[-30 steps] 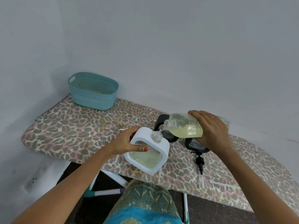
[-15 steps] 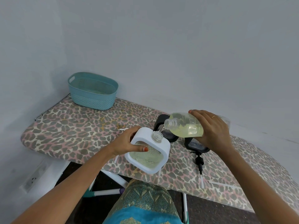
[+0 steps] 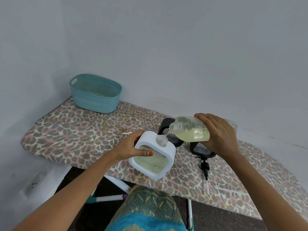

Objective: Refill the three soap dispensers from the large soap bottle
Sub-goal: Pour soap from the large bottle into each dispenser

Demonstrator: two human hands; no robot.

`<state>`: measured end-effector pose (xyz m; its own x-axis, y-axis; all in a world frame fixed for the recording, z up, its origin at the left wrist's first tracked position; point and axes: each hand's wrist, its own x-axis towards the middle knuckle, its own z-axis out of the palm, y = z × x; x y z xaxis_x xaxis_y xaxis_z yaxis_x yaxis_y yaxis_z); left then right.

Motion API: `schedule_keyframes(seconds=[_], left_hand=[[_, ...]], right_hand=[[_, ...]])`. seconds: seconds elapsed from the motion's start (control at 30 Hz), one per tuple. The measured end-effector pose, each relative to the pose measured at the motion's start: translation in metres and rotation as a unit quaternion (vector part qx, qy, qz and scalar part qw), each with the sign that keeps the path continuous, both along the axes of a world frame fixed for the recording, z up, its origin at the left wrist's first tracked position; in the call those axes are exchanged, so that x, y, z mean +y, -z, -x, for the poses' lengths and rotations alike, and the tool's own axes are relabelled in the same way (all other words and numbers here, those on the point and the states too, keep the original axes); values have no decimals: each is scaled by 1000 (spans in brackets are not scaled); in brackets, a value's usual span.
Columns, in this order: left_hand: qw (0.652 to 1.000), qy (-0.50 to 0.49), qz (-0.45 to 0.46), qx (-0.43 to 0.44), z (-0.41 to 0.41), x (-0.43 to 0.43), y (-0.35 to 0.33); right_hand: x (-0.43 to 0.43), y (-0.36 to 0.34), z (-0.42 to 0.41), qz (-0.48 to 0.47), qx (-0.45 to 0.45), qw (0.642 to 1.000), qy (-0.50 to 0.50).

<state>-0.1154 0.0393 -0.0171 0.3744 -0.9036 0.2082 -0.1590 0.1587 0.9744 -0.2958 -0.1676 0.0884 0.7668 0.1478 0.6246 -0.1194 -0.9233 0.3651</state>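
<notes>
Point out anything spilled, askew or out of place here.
No spill shows. A black pump head lies loose on the ironing board beside a black dispenser, and the left hand holds the white dispenser tilted under the large soap bottle.

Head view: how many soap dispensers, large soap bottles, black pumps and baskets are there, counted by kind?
soap dispensers: 3 (white dispenser, black dispenser, second black dispenser)
large soap bottle: 1
black pump: 1
teal basket: 1
total: 6
</notes>
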Motion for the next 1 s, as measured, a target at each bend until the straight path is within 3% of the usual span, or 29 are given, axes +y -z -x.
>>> schedule_keyframes(seconds=[1.0], left_hand=[[1000, -11, 3, 13, 6, 0, -3]], right_hand=[[-1, 0, 1, 5, -2, 1000, 4]])
